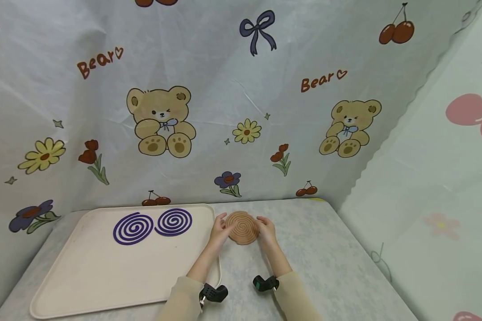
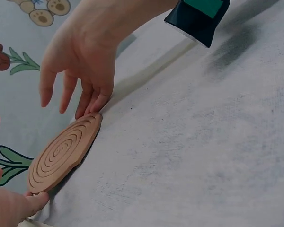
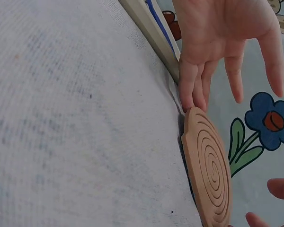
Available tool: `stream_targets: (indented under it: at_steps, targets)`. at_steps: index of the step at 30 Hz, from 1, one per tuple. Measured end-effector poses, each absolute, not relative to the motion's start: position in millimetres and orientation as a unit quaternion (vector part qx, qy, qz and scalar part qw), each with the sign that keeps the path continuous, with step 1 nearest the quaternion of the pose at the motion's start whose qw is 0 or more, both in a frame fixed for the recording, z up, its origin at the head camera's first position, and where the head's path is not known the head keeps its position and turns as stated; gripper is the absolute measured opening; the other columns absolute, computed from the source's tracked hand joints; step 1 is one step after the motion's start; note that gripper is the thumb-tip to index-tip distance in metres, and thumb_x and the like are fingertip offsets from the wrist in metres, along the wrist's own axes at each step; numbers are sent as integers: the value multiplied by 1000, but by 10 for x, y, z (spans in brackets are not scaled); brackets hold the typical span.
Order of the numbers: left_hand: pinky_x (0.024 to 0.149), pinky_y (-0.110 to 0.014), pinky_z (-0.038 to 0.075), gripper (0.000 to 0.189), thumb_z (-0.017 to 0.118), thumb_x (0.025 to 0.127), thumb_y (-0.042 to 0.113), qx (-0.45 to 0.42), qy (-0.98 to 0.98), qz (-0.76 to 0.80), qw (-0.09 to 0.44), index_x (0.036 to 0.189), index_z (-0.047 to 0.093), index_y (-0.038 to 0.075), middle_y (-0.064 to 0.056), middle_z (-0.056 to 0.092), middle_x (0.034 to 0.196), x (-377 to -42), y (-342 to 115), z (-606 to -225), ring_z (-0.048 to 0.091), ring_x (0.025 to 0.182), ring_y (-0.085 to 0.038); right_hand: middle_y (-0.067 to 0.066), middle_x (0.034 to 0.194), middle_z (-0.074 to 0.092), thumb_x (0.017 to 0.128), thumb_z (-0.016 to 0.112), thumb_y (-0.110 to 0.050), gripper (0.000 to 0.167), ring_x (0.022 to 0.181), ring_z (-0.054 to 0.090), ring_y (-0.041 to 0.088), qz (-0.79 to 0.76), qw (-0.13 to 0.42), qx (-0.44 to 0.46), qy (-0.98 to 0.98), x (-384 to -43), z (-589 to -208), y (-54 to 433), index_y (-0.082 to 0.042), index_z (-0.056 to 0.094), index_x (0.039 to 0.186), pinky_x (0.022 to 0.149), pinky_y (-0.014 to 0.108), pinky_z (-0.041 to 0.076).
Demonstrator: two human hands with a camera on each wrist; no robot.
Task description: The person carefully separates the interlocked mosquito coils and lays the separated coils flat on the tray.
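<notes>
A round brown mosquito coil (image 1: 242, 228), flat with spiral grooves, is at the table's back, right of the tray. My left hand (image 1: 219, 230) pinches its left edge between thumb and fingertips, and my right hand (image 1: 266, 229) pinches its right edge. In the left wrist view the coil (image 2: 64, 153) lies between both hands with a dark shadow under its rim; whether it is lifted is hard to tell. The right wrist view shows the left hand (image 3: 222, 38) at the coil's far end, its outer fingers extended. Two purple spiral coils (image 1: 133, 228) lie on the tray.
A cream tray (image 1: 116, 276) with a raised rim covers the table's left side. The grey table (image 1: 317, 258) extends to the right. Behind stands a curtain (image 1: 221, 76) printed with bears and flowers. Each wrist wears a black camera (image 1: 214, 293).
</notes>
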State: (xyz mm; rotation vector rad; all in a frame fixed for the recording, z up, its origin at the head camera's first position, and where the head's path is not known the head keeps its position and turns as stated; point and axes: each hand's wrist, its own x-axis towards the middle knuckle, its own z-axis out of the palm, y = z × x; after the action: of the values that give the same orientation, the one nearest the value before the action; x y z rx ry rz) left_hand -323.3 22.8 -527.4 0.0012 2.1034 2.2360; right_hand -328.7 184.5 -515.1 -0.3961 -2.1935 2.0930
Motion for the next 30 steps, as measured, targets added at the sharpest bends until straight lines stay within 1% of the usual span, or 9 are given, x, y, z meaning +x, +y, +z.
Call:
stream_targets:
  at_steps: [2, 5, 8, 11, 15, 19, 25, 27, 30]
  targets:
    - [111, -56, 35, 67, 67, 88, 23, 4, 695, 719, 17, 141, 34, 0, -36, 28, 146, -3205, 214, -5275, 33, 135, -47, 24, 119, 52, 94, 56, -16, 46, 108, 56, 30, 682, 46, -128, -719, -3279, -5145, 1838, 12, 46, 130, 98, 42, 48]
    - [108, -55, 39, 65, 70, 86, 20, 4, 706, 708, -5, 139, 38, 0, -32, 35, 142, -3167, 196, -5268, 39, 132, -45, 16, 109, 56, 92, 59, -16, 46, 93, 59, 19, 688, 50, -129, -712, -3268, -5133, 1834, 10, 48, 129, 84, 30, 53]
    - [107, -54, 41, 60, 69, 85, 16, 5, 717, 697, -25, 136, 42, 0, -30, 39, 141, -3138, 169, -5262, 42, 130, -43, 9, 98, 58, 91, 62, -11, 44, 79, 58, 10, 710, 54, -133, -690, -3260, -5120, 1836, 10, 49, 128, 68, 19, 52]
    - [108, -53, 41, 53, 66, 86, 7, 8, 721, 692, -51, 133, 43, 0, -30, 41, 138, -3123, 124, -5257, 44, 129, -43, 5, 92, 59, 89, 61, -2, 42, 71, 57, 6, 725, 63, -131, -673, -3252, -5109, 1840, 11, 49, 127, 59, 15, 50]
    - [106, -51, 43, 48, 62, 83, -5, 11, 717, 690, -101, 128, 47, -1, -28, 50, 129, -3097, 39, -5213, 50, 124, -41, 5, 91, 59, 87, 60, 6, 41, 71, 59, 5, 726, 80, -122, -672, -3236, -5078, 1823, 11, 50, 126, 60, 15, 53]
    - [103, -50, 47, 43, 60, 80, -9, 20, 702, 699, -139, 122, 54, -1, -25, 57, 124, -3043, -65, -5110, 55, 120, -38, 4, 90, 60, 86, 61, 7, 37, 73, 61, 6, 734, 90, -112, -663, -3190, -4979, 1780, 8, 54, 122, 64, 15, 55]
    - [101, -53, 47, 33, 60, 81, -11, 1, 689, 709, -150, 114, 57, -9, -27, 60, 121, -2752, -178, -4747, 57, 119, -40, 4, 86, 61, 84, 60, 10, 35, 71, 62, 6, 748, 75, -94, -652, -3002, -4698, 1675, 12, 56, 118, 63, 15, 56]
    - [100, -49, 49, 30, 60, 82, -9, -16, 683, 715, -145, 113, 58, -8, -26, 60, 122, -2688, -218, -4699, 57, 119, -38, 5, 87, 60, 84, 60, 11, 33, 72, 62, 7, 750, 65, -90, -652, -2945, -4636, 1633, 12, 56, 117, 63, 16, 56]
    - [95, -35, 54, 28, 61, 83, -6, -39, 671, 723, -157, 111, 60, -7, -24, 61, 121, -2683, -296, -4786, 60, 117, -36, 5, 89, 59, 84, 61, 10, 29, 72, 63, 7, 750, 56, -80, -654, -2905, -4659, 1563, 10, 57, 113, 64, 16, 57]
